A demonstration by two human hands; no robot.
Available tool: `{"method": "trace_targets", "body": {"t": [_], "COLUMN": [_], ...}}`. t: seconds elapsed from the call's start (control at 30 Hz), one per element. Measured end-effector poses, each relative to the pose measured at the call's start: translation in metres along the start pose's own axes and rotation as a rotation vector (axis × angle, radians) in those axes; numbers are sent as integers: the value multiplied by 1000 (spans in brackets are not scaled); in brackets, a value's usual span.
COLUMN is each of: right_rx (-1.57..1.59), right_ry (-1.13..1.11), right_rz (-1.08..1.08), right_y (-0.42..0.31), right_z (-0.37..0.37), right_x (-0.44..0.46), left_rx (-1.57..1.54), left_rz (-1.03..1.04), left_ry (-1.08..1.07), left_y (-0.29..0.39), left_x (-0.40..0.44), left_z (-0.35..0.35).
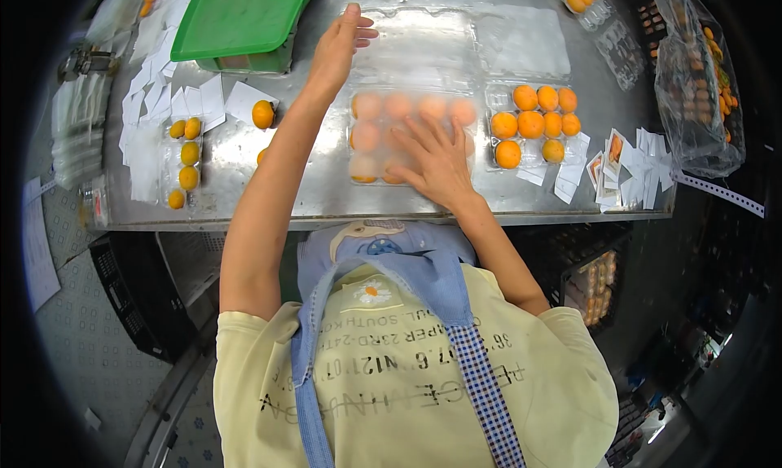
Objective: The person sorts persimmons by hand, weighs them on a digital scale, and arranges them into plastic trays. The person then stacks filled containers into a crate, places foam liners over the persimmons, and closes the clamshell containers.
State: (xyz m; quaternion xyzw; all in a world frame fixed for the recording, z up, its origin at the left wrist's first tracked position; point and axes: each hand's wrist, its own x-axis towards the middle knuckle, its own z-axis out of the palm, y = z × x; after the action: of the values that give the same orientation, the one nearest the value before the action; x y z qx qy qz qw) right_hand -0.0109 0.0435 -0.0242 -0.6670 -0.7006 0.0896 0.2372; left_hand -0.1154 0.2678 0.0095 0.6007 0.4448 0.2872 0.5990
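Observation:
In the middle of the metal table lies a clear plastic tray of round orange fruits [366, 105], covered by a cloudy, translucent sheet [383, 154]. My right hand [440, 162] rests flat on that sheet with its fingers spread over the fruits. Raised beyond the tray's far left corner, my left hand [338, 48] has its fingers stretched out and nothing visible in it. Near it is the tray's clear lid [415, 40], folded back. To the right, a second clear tray with orange fruits [530, 124] stands uncovered.
A green-lidded box [236, 20] stands at the back left, above scattered white paper slips [155, 101]. Smaller yellow-orange fruits [189, 153] line a narrow tray on the left. Translucent sheets [521, 44] lie at the back right. Cards [607, 166] sit by the right edge.

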Motion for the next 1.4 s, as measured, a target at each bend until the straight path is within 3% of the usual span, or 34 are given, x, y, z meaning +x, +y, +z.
{"method": "trace_targets", "body": {"t": [0.6, 0.7, 0.8, 0.93, 1.03, 1.13, 1.27, 1.4], "right_rx": [-53, -42, 222, 732, 1231, 1499, 1326, 1208], "right_ry": [-58, -6, 155, 272, 316, 310, 103, 59], "right_rz": [-105, -121, -70, 414, 795, 988, 1020, 1020], "right_y": [13, 5, 9, 36, 47, 41, 32, 30], "right_z": [11, -7, -29, -28, -34, -45, -35, -17], "right_x": [8, 12, 2, -44, -75, -90, -95, -101], "left_rx": [-12, -8, 25, -13, 369, 596, 833, 881], "left_rz": [64, 73, 135, 261, 454, 499, 576, 548], "left_ry": [-22, -46, -110, -238, -140, -114, -184, -154], "left_y": [-7, -4, 0, -2, -25, -33, -66, -71], "left_x": [-8, -16, -38, -83, -119, -150, -175, -188], "left_z": [-2, -4, -12, -27, -30, -30, -33, -30]}}
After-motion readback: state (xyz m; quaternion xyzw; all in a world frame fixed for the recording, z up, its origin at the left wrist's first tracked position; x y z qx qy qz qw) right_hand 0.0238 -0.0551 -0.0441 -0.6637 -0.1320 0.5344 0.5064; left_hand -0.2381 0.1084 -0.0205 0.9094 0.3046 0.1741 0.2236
